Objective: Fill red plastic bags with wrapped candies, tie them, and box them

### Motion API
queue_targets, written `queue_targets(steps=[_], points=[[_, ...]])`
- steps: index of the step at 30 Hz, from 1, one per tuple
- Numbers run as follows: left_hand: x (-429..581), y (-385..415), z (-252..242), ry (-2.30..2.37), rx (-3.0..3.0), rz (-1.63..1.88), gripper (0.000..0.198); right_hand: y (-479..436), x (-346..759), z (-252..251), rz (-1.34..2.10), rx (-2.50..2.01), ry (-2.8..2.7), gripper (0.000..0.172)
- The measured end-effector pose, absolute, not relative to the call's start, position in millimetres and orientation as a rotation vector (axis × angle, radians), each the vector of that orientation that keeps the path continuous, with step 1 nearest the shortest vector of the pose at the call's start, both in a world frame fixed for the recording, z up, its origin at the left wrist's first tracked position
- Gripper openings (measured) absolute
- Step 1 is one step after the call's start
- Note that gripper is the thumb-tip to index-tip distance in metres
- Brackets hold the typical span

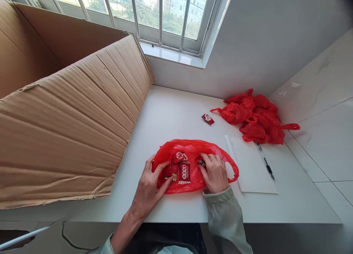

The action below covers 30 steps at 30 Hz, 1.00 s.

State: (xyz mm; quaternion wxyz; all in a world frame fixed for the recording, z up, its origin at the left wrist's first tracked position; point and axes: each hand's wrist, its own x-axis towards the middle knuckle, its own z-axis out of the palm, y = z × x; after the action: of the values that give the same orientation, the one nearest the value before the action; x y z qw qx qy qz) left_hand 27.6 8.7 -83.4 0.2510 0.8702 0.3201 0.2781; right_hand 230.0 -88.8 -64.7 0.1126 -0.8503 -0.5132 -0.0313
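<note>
White table [168, 110]: supports all items listed below. Cardboard box [74, 132]: left side, top open, creased outer wall; from where I stand, its floor is out of sight. Heap of red bags [260, 116]: far right corner, crumpled; contents cannot be determined. Red bag [195, 179]: front centre, thin plastic, mouth spread wide, loop handle to the right; contains several packets [184, 173]. White paper [255, 173]: right of the bag, flat. Left hand [150, 178]: at the bag's left rim, thumb and forefinger apart, tips among the packets; whether it grips one, I cannot tell. Right hand [215, 172]: inside the bag's right part, fingers curled, small dark packet [201, 161] pinched at the fingertips. Pen [266, 162]: black and clear, lying across the paper's right edge. Packets: flat, dark red, pale printed characters; one has a dotted end. Single packet [207, 119]: outside the bag, near the heap.
</note>
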Motion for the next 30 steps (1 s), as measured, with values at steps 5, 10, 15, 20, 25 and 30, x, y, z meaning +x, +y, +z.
queue_targets(steps=[5, 10, 15, 20, 25, 30], points=[[27, 7, -82, 0.857, 2.324, 0.788, 0.043, -89, 216, -53, -0.129, -2.435, -1.351, 0.033], [26, 7, -82, 0.874, 2.317, 0.822, 0.046, -93, 203, -57, -0.044, -2.476, -1.29, 0.026], [25, 8, -80, 0.881, 2.311, 0.899, 0.038, -113, 206, -43, -0.265, -2.199, -1.292, 0.022], [22, 5, -74, 0.901, 2.207, 0.968, 0.027, -137, 232, -25, -0.717, -2.335, -1.069, 0.039], [13, 5, -55, 0.973, 2.02, 0.877, 0.02, -153, 254, -37, -0.276, -2.499, -0.913, 0.047], [9, 15, -28, 0.952, 2.046, 0.95, 0.014, -146, 241, -20, -0.096, -2.185, -0.877, 0.033]])
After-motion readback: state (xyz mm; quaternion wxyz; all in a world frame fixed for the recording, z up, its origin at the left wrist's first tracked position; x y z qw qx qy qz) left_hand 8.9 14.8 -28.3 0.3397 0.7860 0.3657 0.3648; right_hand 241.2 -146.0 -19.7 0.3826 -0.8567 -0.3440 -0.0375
